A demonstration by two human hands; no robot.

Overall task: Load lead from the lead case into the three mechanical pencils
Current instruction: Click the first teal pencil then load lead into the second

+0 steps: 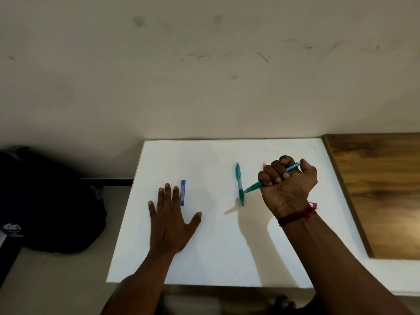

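Observation:
A small blue lead case [183,192] lies upright on the white board [216,246]. My left hand [171,217] rests flat on the board just left of the case, fingers straight. My right hand [286,180] grips a teal mechanical pencil [253,187] in a fist, its tip pointing down-left above the board. A second teal pencil [239,184] lies on the board, with the held pencil's tip right beside it. Behind my right hand a pink pencil [264,164] shows only at its end; the rest is hidden.
The white board sits against a pale wall. A wooden tabletop [381,189] lies to its right. A dark bag [45,201] sits on the floor or surface at the left. The board's front edge runs near my forearms.

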